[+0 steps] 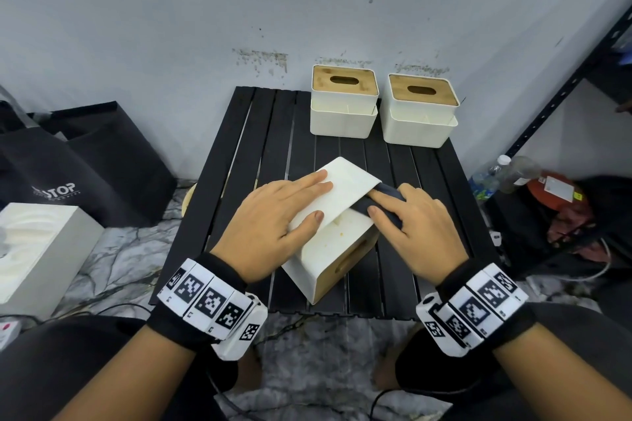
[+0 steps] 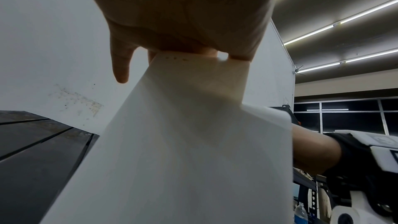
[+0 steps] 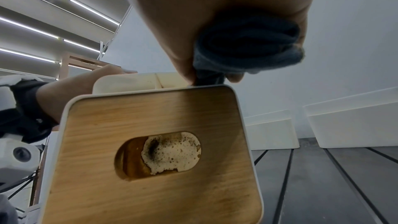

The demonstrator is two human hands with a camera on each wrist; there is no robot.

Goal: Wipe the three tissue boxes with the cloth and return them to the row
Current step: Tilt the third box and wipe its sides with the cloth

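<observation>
On the slatted table (image 1: 239,161) from the head view, one tissue box (image 1: 328,243) lies tipped under the flat left hand (image 1: 273,215); two boxes (image 1: 343,102) wait, seemingly unwiped. Left-wrist view: fingers straight. Right-wrist view: right hand (image 3: 215,14) grips the cloth (image 3: 247,43).

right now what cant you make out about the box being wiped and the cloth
- Tipped tissue box: its underside, hidden against the table in every view.
- Cloth: mostly covered by the right hand in the head view; bunched and blurred in the right wrist view.
- Left hand: the palm's contact is hidden in the head view.
</observation>
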